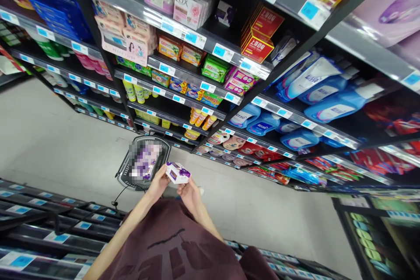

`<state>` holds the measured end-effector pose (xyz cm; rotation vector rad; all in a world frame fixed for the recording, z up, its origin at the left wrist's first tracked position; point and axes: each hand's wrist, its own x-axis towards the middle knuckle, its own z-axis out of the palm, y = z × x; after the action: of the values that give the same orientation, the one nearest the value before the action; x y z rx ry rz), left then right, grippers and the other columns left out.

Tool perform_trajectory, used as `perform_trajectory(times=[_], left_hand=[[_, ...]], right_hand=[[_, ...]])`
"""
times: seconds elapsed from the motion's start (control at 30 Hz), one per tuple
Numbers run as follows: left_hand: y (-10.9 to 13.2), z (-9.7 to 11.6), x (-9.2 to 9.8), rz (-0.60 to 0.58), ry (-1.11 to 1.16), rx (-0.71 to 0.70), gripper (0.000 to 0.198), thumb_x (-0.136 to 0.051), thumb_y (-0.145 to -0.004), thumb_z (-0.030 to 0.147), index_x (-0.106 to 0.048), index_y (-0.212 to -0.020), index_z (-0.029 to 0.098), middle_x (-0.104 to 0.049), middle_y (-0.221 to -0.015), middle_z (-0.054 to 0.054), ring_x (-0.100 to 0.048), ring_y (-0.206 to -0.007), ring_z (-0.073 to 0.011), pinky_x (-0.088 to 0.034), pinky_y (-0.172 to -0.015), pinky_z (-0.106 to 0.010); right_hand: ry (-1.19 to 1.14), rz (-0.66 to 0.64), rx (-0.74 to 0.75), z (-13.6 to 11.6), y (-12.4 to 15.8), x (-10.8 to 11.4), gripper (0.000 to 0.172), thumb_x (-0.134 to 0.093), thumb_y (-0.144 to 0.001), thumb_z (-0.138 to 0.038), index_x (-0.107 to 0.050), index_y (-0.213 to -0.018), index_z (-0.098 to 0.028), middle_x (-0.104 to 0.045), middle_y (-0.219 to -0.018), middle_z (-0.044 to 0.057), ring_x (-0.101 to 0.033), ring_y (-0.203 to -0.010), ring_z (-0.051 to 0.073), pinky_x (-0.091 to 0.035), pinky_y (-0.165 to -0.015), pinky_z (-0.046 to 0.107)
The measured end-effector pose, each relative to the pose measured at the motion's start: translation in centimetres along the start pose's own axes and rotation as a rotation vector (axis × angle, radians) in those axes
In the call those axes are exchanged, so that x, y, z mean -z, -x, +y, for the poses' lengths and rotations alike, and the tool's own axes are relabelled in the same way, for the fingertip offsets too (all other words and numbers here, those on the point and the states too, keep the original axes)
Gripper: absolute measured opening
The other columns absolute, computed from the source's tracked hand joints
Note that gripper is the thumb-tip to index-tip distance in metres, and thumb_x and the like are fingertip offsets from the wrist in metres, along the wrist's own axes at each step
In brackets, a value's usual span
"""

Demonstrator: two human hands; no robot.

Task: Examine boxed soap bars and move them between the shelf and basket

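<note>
A white and purple soap box [178, 173] is held between both hands in front of my body. My left hand [159, 182] grips its left end, fingers closed on the edge. On the lower right side, my right hand [190, 191] has its fingers closed against the box. Just beyond and left of the hands, a dark shopping basket [121, 175] stands on the floor. Inside it lie purple and pink packs [152, 157], partly blurred out. On the shelf above, a similar dark purple box [225, 13] stands beside white LUX soap boxes [190, 10].
Shelves with price tags [223, 52] line the far side of the aisle. Red and gold boxes [259, 39] and blue detergent bottles [334, 107] stand on them. Behind me runs another shelf rack [36, 232]. Grey floor [262, 201] lies between.
</note>
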<state>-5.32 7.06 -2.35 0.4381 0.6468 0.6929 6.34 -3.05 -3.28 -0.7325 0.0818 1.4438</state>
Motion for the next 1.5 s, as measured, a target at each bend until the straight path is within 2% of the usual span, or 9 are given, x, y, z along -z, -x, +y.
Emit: perform_trajectory(times=[0.23, 0.37, 0.5, 0.7, 0.8, 1.0, 1.23, 1.37, 1.5], left_hand=[[0.1, -0.3, 0.1, 0.058, -0.072, 0.11, 0.041, -0.076, -0.074, 0.052, -0.07, -0.09, 0.015, -0.074, -0.082, -0.006, -0.068, -0.078, -0.0241, -0.049, -0.069, -0.031], [-0.1, -0.5, 0.2, 0.067, -0.148, 0.02, 0.039, -0.077, -0.075, 0.049, -0.07, -0.095, 0.016, -0.074, -0.087, -0.005, -0.066, -0.076, -0.0199, -0.049, -0.067, -0.027], [0.0, -0.5, 0.3, 0.055, -0.167, -0.045, 0.048, -0.076, -0.077, 0.05, -0.067, -0.113, 0.02, -0.071, -0.104, -0.006, -0.065, -0.089, -0.0215, -0.051, -0.072, -0.028], [0.8, -0.7, 1.2, -0.217, -0.211, -0.015, 0.087, -0.076, -0.069, 0.063, -0.05, -0.143, 0.025, -0.064, -0.126, -0.011, -0.063, -0.107, -0.0291, -0.051, -0.086, -0.034], [1.0, -0.7, 1.2, -0.292, -0.202, 0.018, 0.09, -0.075, -0.069, 0.066, -0.05, -0.144, 0.023, -0.063, -0.13, -0.012, -0.059, -0.117, -0.0311, -0.047, -0.096, -0.035], [1.2, 0.0, 0.0, -0.195, -0.038, 0.154, 0.073, -0.048, -0.085, 0.072, -0.063, -0.132, 0.018, -0.069, -0.123, -0.015, -0.062, -0.116, -0.0331, -0.047, -0.099, -0.042], [1.3, 0.5, 0.1, -0.148, 0.001, 0.172, 0.072, -0.047, -0.086, 0.07, -0.066, -0.125, 0.012, -0.071, -0.12, -0.017, -0.066, -0.108, -0.0336, -0.05, -0.093, -0.04], [0.8, -0.5, 0.2, -0.052, -0.014, 0.051, 0.054, -0.059, -0.086, 0.058, -0.065, -0.12, 0.017, -0.071, -0.118, -0.012, -0.065, -0.11, -0.0309, -0.05, -0.093, -0.039], [0.3, -1.1, 0.2, 0.11, -0.125, -0.103, 0.051, -0.066, -0.083, 0.054, -0.055, -0.122, 0.024, -0.072, -0.112, -0.007, -0.068, -0.104, -0.0287, -0.052, -0.086, -0.038]], right_hand=[[0.085, -0.031, 0.04, 0.4, 0.2, -0.1, 0.033, -0.083, -0.073, -0.038, -0.06, -0.091, -0.022, -0.062, -0.064, -0.004, -0.062, -0.06, 0.014, -0.048, -0.054, 0.023], [0.08, -0.021, 0.054, 0.2, 0.2, 0.1, 0.034, -0.083, -0.073, -0.039, -0.059, -0.089, -0.022, -0.06, -0.062, -0.005, -0.062, -0.059, 0.014, -0.048, -0.053, 0.023], [0.085, -0.027, 0.074, 0.0, 0.3, -0.2, 0.032, -0.082, -0.074, -0.038, -0.056, -0.085, -0.022, -0.059, -0.062, -0.006, -0.062, -0.058, 0.013, -0.048, -0.053, 0.022], [0.195, -0.017, 0.154, -0.1, 0.6, -1.3, 0.039, -0.083, -0.073, -0.028, -0.045, -0.068, -0.02, -0.059, -0.067, -0.006, -0.054, -0.055, 0.008, -0.045, -0.051, 0.018], [0.25, 0.017, 0.181, -0.4, 0.8, -2.0, 0.043, -0.084, -0.071, -0.027, -0.042, -0.066, -0.021, -0.056, -0.063, -0.006, -0.052, -0.053, 0.008, -0.043, -0.048, 0.017], [0.385, -0.03, 0.2, -0.2, 1.1, -3.0, 0.043, -0.087, -0.066, -0.033, -0.045, -0.067, -0.021, -0.066, -0.074, -0.001, -0.06, -0.06, 0.012, -0.051, -0.052, 0.022], [0.487, -0.107, 0.228, 0.5, 1.2, -3.3, 0.039, -0.085, -0.069, -0.028, -0.046, -0.071, -0.021, -0.066, -0.075, -0.002, -0.062, -0.064, 0.012, -0.055, -0.058, 0.025], [0.551, -0.098, 0.315, 0.2, 1.1, -3.3, 0.029, -0.08, -0.074, -0.032, -0.056, -0.086, -0.021, -0.067, -0.084, 0.001, -0.064, -0.074, 0.014, -0.055, -0.064, 0.025], [0.692, -0.123, 0.375, 0.2, 1.0, -3.3, 0.059, -0.089, -0.058, -0.02, -0.06, -0.109, -0.024, -0.065, -0.1, 0.002, -0.063, -0.088, 0.017, -0.058, -0.073, 0.028]])
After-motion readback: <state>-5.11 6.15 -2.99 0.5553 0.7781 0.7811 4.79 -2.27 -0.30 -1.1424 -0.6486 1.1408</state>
